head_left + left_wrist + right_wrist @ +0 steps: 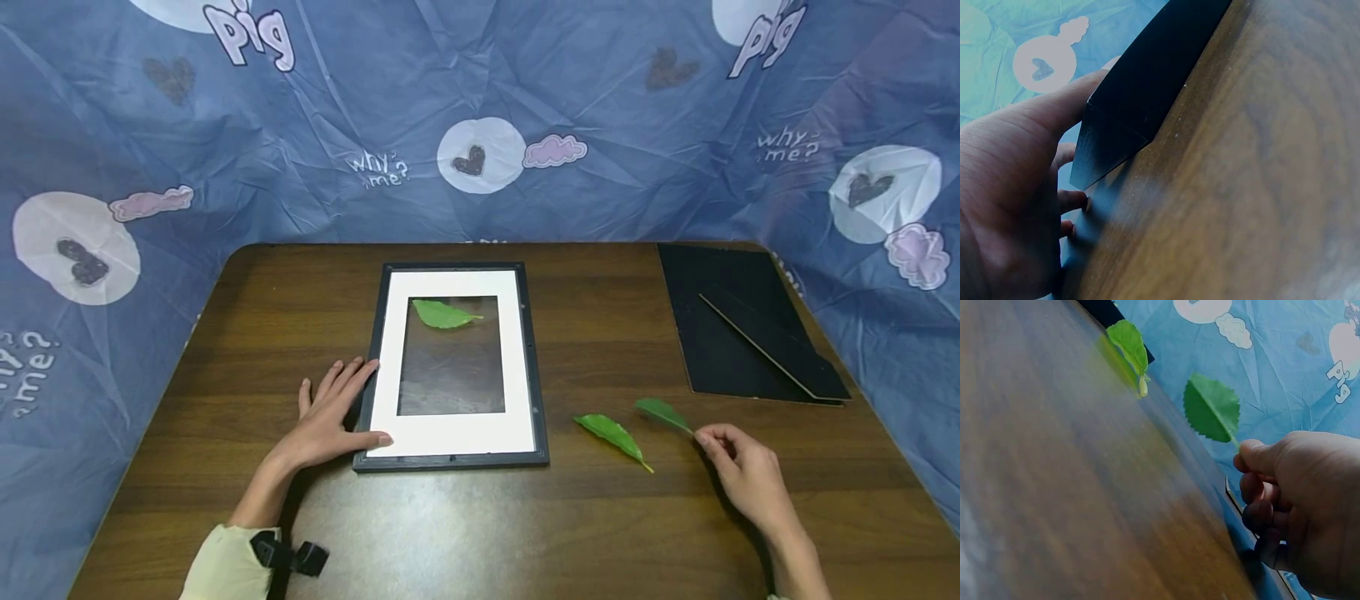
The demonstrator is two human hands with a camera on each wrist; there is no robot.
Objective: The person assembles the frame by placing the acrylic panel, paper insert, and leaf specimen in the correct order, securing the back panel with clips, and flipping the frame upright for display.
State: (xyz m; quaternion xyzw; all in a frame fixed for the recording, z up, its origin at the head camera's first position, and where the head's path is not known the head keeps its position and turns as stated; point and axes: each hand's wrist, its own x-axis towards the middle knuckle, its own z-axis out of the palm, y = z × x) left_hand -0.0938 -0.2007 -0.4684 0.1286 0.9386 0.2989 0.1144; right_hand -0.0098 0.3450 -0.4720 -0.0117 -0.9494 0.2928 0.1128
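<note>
A black picture frame with a white mat lies on the table, its lower end toward me. One green leaf rests in the upper part of the mat's window. My left hand rests against the frame's left side, fingers spread and thumb over the lower left edge. In the right wrist view, my right hand pinches a second leaf by its stem between thumb and forefinger, held up off the table. A third leaf lies on the table between the frame and my right hand.
Toward the back right of the wooden table lies a black backing board, with a stand flap on it. A blue printed cloth hangs behind the table and at both sides.
</note>
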